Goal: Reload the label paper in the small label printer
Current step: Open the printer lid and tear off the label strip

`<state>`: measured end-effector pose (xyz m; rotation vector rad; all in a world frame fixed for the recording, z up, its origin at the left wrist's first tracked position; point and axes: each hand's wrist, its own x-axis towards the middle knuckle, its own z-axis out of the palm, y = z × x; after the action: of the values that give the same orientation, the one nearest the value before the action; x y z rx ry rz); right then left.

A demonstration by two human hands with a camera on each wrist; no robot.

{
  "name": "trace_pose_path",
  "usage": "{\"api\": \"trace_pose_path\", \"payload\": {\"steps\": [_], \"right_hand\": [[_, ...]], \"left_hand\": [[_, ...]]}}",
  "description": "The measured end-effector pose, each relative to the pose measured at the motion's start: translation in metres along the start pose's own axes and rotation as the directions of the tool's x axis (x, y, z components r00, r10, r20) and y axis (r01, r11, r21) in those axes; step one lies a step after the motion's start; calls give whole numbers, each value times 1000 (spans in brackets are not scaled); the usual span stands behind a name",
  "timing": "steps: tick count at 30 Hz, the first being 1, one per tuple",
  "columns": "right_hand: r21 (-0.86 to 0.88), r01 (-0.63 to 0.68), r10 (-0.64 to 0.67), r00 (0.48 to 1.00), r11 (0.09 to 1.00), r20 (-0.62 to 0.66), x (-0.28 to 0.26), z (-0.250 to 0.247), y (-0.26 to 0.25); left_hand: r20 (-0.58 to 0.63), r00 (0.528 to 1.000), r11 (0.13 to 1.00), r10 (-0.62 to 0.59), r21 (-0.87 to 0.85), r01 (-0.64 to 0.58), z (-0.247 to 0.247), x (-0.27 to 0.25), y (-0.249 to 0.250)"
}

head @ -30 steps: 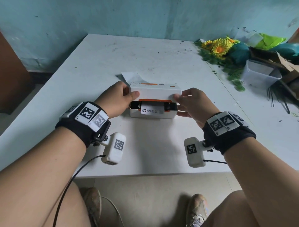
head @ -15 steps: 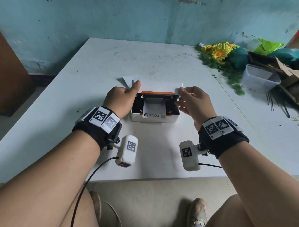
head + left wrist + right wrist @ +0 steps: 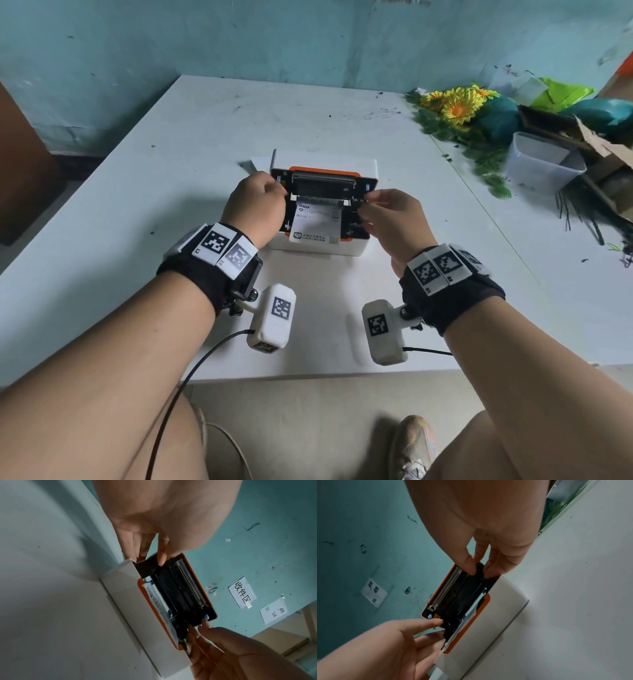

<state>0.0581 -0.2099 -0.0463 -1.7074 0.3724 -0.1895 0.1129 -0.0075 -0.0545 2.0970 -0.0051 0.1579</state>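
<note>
The lid point(image 3: 323, 163) is now standing fully open, and the left hand point(image 3: 255, 205) and right hand point(image 3: 387, 219) are pinching opposite ends of the printer point(image 3: 322, 205) mid-table, its paper bay running left-right between them.

I'm sitting at a scuffed white counter point(image 3: 171, 212) pushed against a stained teal wall point(image 3: 239, 37), in what looks like a small parcel or shipping workroom more than a home. A paper sign point(image 3: 242, 592) taped to the wall reads 收件区, a receiving area, with another printed slip point(image 3: 272, 612) stuck up just beside it. Off to my right lies a heap of artificial sunflowers point(image 3: 457, 102), torn cardboard point(image 3: 596, 144), a clear plastic tub point(image 3: 544, 164) and green plastic bags point(image 3: 561, 94).
</note>
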Motion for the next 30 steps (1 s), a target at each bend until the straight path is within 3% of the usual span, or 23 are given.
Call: {"api": "trace_pose_path", "payload": {"steps": [3,7,18,30], "right_hand": [[-87,25,-25,1000,996,2,2,-3,3],[-95,37,-33,998,995,46,6,-6,11],[-189,74,-60,995,979,75,14,-9,25],[-232,86,-58,991,969,123,12,-6,19]], "left_hand": [[39,998,994,46,96,-49,-3,-3,-4],[19,997,993,71,94,-73,-5,-4,-10],[-38,999,997,13,77,-10,-7,2,-20],[20,1000,996,22,82,-23,-6,1,-20]]}}
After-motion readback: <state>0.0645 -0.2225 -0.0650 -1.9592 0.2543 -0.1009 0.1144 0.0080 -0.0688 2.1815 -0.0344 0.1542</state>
